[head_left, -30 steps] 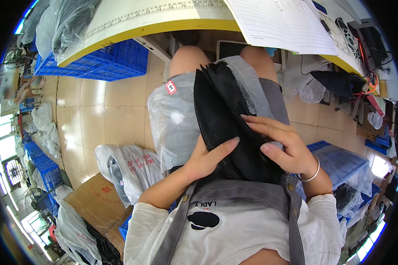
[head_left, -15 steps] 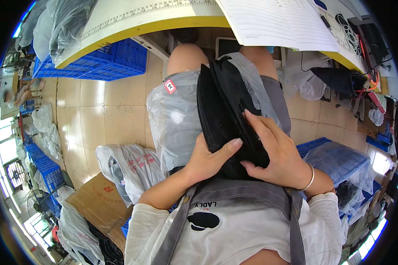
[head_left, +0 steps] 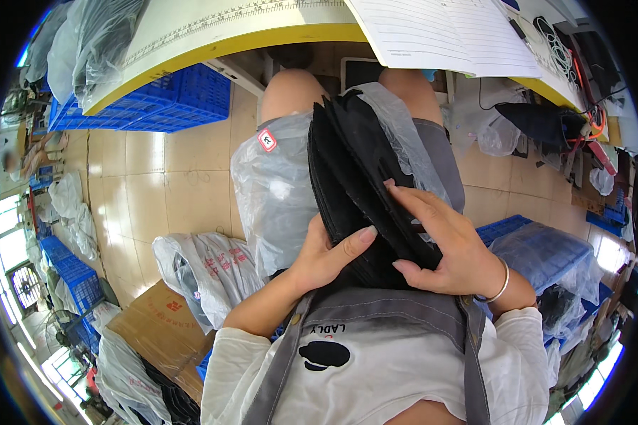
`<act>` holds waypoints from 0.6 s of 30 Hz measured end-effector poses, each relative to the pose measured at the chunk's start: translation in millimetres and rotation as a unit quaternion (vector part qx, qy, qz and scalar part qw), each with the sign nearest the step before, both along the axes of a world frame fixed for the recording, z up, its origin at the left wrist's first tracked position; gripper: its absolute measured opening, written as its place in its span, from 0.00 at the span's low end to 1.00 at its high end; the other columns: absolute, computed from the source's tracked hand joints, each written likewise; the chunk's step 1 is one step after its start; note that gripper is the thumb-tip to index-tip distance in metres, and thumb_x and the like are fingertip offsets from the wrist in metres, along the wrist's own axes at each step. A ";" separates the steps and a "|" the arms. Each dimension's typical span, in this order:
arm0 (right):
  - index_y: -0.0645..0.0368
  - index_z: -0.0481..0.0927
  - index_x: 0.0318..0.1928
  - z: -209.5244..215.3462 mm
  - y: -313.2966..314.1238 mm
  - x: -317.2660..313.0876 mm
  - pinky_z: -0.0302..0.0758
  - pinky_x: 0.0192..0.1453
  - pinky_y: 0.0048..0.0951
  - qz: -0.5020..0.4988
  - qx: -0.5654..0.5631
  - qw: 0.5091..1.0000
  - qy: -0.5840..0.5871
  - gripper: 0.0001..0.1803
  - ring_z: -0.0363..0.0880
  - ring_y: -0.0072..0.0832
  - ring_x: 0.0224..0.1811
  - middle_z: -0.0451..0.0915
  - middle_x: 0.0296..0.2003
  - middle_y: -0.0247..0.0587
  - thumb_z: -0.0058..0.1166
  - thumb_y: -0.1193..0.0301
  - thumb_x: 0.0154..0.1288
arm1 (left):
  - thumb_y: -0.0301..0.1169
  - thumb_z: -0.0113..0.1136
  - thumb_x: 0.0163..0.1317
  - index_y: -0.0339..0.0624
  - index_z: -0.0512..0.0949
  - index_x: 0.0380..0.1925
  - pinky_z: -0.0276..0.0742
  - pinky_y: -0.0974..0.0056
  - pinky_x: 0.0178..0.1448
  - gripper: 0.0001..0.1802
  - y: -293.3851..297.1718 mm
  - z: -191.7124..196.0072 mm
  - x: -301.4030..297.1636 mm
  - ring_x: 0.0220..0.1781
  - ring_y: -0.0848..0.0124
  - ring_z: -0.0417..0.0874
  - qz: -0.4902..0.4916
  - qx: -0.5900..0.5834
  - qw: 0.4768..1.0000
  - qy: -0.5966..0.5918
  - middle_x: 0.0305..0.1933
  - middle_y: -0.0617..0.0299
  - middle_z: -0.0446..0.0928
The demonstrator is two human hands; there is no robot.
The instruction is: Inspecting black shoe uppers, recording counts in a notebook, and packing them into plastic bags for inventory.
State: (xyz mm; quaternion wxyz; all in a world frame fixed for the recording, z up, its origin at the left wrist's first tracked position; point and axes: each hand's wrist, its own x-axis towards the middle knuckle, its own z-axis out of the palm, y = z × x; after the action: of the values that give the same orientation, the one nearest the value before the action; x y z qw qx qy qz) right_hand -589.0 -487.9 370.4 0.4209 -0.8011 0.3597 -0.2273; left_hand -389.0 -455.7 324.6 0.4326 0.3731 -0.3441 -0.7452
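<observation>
Across my lap lies a stack of black, curved, layered pieces [head_left: 354, 163], fabric or leather-like; I cannot tell exactly what they are. The layers fan apart at the far end. My left hand [head_left: 326, 256] grips the near left edge, thumb on top and fingers hidden beneath. On the other side my right hand [head_left: 439, 237] holds the stack, with its index finger lying along the top and its thumb pressing the near part. Under the stack a translucent plastic bag [head_left: 262, 191] with a small red-edged white label covers my thighs.
Ahead stands a white table [head_left: 262, 18] with a yellow edge and printed ruler marks. An open notebook [head_left: 454, 35] overhangs it. Blue crates [head_left: 191, 99] stand underneath at left. A cardboard box [head_left: 156, 322] and white bags [head_left: 205, 265] lie to my left, a plastic-covered blue crate [head_left: 539, 255] to my right.
The black layers have spread further apart at the far end, opening a wider gap. My right hand has shifted slightly to the right and nearer to me. The left hand keeps its grip.
</observation>
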 end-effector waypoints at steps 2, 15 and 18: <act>0.67 0.60 0.60 1.1 -0.8 -0.5 0.69 0.57 0.34 0.002 0.034 0.999 -0.013 0.37 0.70 0.46 0.55 0.68 0.54 0.54 0.55 0.77 0.46 | 0.32 0.55 0.62 0.31 0.63 0.56 0.62 0.66 0.60 0.25 -2.1 3.1 -2.8 0.56 0.71 0.68 0.006 -0.006 1.000 -0.003 0.55 0.55 0.69; 0.65 0.54 0.65 -61.5 -32.4 -30.2 0.59 0.62 0.22 -0.161 0.245 0.921 -0.258 0.36 0.62 0.26 0.62 0.60 0.63 0.45 0.32 0.84 0.50 | 0.32 0.49 0.61 0.28 0.60 0.56 0.67 0.61 0.59 0.26 -11.8 -14.6 -20.1 0.57 0.64 0.70 0.065 0.046 0.995 0.061 0.58 0.48 0.66; 0.66 0.59 0.63 -67.2 -41.1 -36.4 0.54 0.65 0.24 -0.160 0.241 0.927 -0.237 0.33 0.60 0.26 0.63 0.62 0.62 0.44 0.32 0.83 0.51 | 0.34 0.46 0.61 0.26 0.61 0.55 0.68 0.60 0.58 0.26 -19.1 -14.9 -22.2 0.58 0.62 0.70 0.071 0.029 0.991 0.106 0.60 0.45 0.64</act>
State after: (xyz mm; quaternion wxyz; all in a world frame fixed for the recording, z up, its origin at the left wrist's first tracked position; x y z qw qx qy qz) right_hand -625.5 -529.0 303.2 0.6325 -0.5299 0.4171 -0.3810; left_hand -411.2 -474.8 309.6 0.5077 0.3277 -0.2471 -0.7575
